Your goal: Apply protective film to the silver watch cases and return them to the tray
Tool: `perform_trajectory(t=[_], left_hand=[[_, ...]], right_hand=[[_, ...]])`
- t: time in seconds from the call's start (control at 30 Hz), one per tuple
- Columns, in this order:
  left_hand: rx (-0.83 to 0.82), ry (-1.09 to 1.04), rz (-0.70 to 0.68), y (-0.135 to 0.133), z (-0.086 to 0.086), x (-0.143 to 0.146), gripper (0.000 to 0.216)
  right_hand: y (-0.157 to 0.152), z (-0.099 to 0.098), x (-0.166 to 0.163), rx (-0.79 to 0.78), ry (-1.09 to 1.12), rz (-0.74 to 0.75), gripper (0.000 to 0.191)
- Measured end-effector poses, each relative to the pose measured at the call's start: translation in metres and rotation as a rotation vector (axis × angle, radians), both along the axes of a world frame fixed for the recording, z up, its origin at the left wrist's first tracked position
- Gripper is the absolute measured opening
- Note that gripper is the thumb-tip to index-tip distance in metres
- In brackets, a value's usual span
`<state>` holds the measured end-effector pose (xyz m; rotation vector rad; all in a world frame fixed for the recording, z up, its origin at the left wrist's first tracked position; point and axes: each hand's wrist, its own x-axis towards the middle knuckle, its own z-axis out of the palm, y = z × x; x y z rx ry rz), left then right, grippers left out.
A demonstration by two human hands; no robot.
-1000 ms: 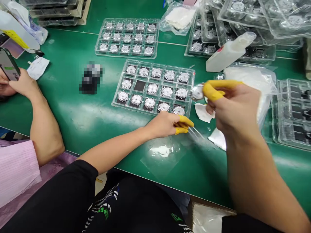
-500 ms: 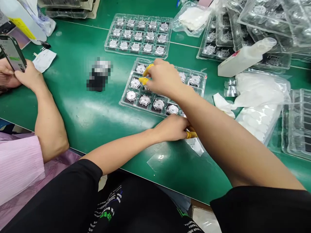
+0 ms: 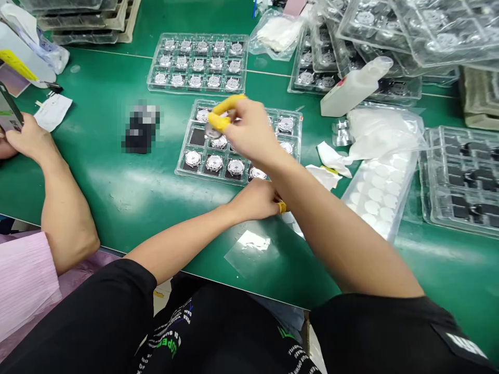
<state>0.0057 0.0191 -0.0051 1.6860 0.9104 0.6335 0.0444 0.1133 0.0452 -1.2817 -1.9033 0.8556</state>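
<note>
Right hand [image 3: 249,130] pinches a round silver watch [image 3: 212,131] above a clear plastic tray [image 3: 184,140].
Leftmost, a co-worker's hand [image 3: 27,140] holds a phone [image 3: 8,111] on the green surface [image 3: 89,208]. The left hand [image 3: 253,200] lies curled just below the tray, its grip hidden behind the right forearm, a yellow finger cover [image 3: 281,207] showing. Yellow-covered fingertips [image 3: 228,106] press together on the watch, over the tray's upper-left corner.

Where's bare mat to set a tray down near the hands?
Bare mat lies left of the front tray, below the blurred object; more lies below the dimpled sheet. Crowded: upper right, stacked trays.
</note>
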Motion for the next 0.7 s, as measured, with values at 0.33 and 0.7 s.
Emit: perform_trajectory(t=[0.33, 0.7], left_hand=[[-0.229, -0.213, 0.018, -0.001, -0.004, 0.006, 0.062], [-0.237, -0.161, 0.014, -0.003, 0.001, 0.003, 0.051]], right_hand=[[-0.117, -0.022, 0.159, -0.537, 0.484, -0.315, 0.078], [-0.113, -0.032, 0.169, -0.260, 0.194, -0.313, 0.050]])
